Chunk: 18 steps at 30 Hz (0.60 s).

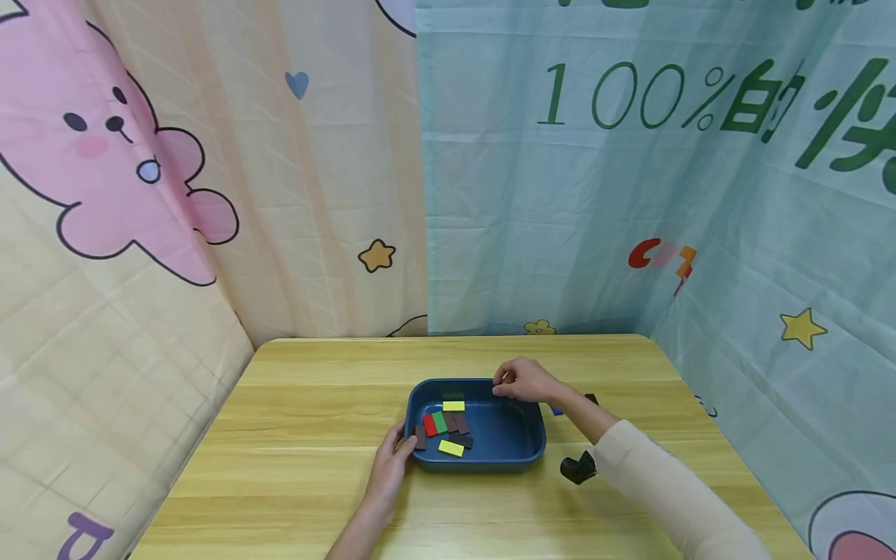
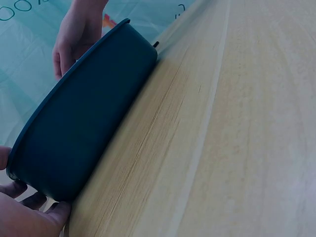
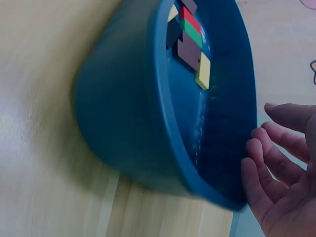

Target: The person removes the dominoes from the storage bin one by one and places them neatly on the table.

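While I watch the head view, the blue bin (image 1: 500,435) sits on the wooden table (image 1: 280,443), right of its centre line, with a beige curtain (image 1: 329,171) and a turquoise curtain (image 1: 504,210) behind.

Around it: to the right, a black object (image 1: 577,469), part-covered by the right sleeve (image 1: 672,490). A blue piece (image 1: 557,410) and a dark piece (image 1: 592,399) lie farther back, by the right forearm. That forearm blocks my view of the bin's far right corner.

Inside, tiles cluster at the left end: far yellow tile (image 1: 453,406), near yellow tile (image 1: 451,448), red tile (image 1: 430,425) against green tile (image 1: 439,421), a black tile (image 1: 461,440), some brown tiles (image 1: 456,422). One more brown tile (image 1: 420,437) is by the left wall.

Bin is upright, opening up, long axis left-right across the table. Far yellow tile runs about parallel to it; red and green lie more crosswise.

Left hand (image 1: 389,464) is clamped on the bin's left end, thumb at the rim, fingers around the outside. Right hand (image 1: 526,381) is at the far rim, fingers loosely bent, thumb apart from them, nothing visible between. Can't tell if its fingertips touch.
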### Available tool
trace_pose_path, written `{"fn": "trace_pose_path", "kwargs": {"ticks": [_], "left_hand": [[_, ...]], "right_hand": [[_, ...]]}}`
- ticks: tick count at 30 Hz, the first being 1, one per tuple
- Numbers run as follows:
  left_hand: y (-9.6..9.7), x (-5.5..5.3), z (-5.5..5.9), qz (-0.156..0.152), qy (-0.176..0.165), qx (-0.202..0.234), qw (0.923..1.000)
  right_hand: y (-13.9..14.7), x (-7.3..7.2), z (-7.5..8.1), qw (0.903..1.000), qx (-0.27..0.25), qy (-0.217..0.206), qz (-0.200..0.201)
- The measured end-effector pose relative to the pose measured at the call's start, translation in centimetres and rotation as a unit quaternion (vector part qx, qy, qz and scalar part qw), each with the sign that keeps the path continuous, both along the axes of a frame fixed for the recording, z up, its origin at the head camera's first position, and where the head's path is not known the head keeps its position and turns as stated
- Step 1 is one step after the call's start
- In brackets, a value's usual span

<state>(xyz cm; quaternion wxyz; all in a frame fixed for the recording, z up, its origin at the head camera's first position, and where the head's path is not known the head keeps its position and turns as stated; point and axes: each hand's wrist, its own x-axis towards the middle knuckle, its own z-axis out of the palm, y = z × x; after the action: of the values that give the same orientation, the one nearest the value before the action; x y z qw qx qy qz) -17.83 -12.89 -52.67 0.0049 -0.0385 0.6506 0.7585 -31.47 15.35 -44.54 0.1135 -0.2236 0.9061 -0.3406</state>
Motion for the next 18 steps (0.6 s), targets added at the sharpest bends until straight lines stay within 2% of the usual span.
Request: {"fn": "trace_pose_path", "kwargs": {"ticks": [5, 10, 18], "left_hand": [[0.0, 0.1, 0.0, -0.003, 0.002, -0.005, 1.0], [-0.1, 0.0, -0.2, -0.003, 0.006, -0.001, 1.0], [-0.2, 0.0, 0.0, -0.009, 0.002, -0.001, 1.0]], "right_hand": [[-1.2, 0.1, -0.3, 0.9998, -0.002, -0.018, -0.001], [-2.4, 0.3, -0.9, 0.9997, -0.005, -0.005, 0.023], [-4.0, 0.3, -2.8, 0.9984, 0.0, -0.002, 0.057]]}}
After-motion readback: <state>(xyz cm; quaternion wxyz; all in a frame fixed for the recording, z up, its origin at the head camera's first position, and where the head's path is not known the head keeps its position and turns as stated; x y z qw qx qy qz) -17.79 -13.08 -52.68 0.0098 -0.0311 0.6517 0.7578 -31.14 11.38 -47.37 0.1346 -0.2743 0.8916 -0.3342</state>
